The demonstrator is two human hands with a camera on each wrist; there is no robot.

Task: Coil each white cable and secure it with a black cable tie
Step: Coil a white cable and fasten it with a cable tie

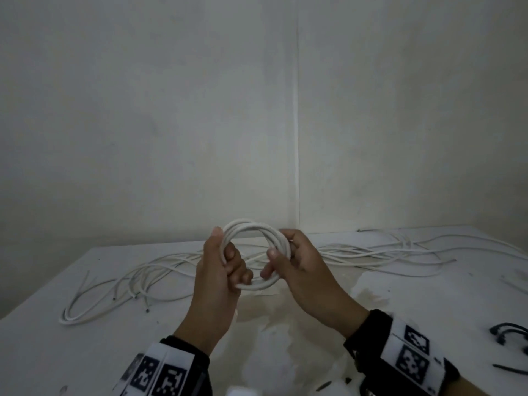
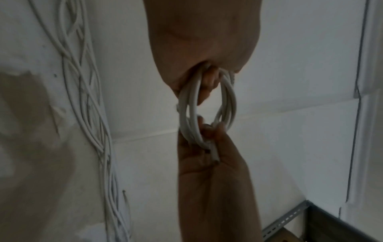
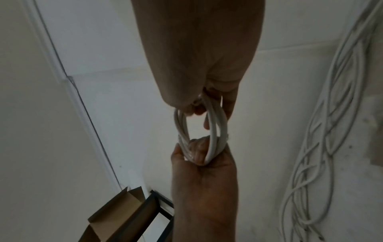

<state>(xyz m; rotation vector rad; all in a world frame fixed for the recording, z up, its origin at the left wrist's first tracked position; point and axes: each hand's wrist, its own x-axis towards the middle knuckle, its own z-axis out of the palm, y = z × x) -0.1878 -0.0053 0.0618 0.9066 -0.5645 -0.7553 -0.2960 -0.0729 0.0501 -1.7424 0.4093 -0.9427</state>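
Observation:
A white cable wound into a small coil (image 1: 251,225) is held up above the table between both hands. My left hand (image 1: 225,264) grips the coil's left side, fingers curled through the loop. On the right side my right hand (image 1: 288,262) grips it, thumb inside the ring. In the left wrist view the coil (image 2: 184,114) hangs between the left hand (image 2: 203,49) and the right hand (image 2: 213,172), and a cut cable end (image 2: 214,157) lies in the right palm. The right wrist view shows the coil (image 3: 217,124) the same way. Black cable ties (image 1: 508,335) lie at the table's right edge.
Several loose white cables (image 1: 160,270) sprawl across the white table (image 1: 114,352) behind the hands, from far left to far right (image 1: 400,252). Walls close off the back. A metal rack (image 2: 290,219) and a cardboard box (image 3: 116,212) stand beside the table.

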